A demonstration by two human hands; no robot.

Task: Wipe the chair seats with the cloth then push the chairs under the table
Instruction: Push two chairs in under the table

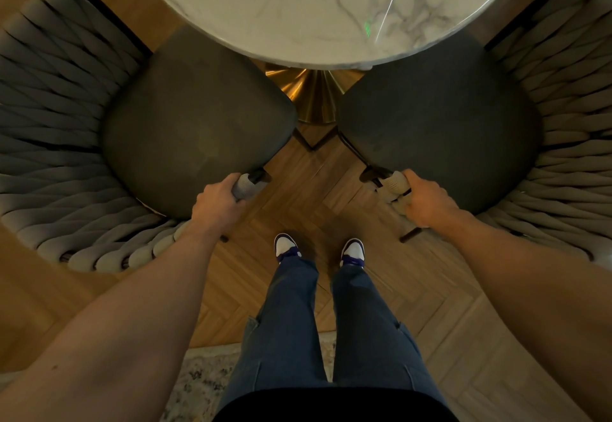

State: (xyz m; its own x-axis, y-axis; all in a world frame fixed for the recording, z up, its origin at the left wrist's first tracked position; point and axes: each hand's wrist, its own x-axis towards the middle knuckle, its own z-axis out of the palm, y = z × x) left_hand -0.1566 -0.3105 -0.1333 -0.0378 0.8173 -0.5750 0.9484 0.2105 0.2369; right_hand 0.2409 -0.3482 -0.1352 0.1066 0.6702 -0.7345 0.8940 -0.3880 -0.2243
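Head view, looking steeply down: a round table (331, 7) with a glossy white marble-patterned top veined in grey stands on a flared, brass-coloured pedestal (311, 93). Two chairs flank the person, each with a smooth, dark, rounded seat pad and a curved back wrapped in thick grey woven cord. The left chair (195, 123) has its seat pointing up and to the right toward the pedestal, its back curving along the left edge; the right chair (437, 123) mirrors it, seat pointing up and to the left. Both seat fronts lie partly beneath the table edge. The left hand (218, 203) grips the near end of the left chair's woven armrest, fingers curled tightly round it. The right hand (427, 203) is closed round the matching armrest end of the right chair; whether the pale cloth is bunched under this hand cannot be told. Herringbone wood floor (331, 189) lies below, between the chairs.
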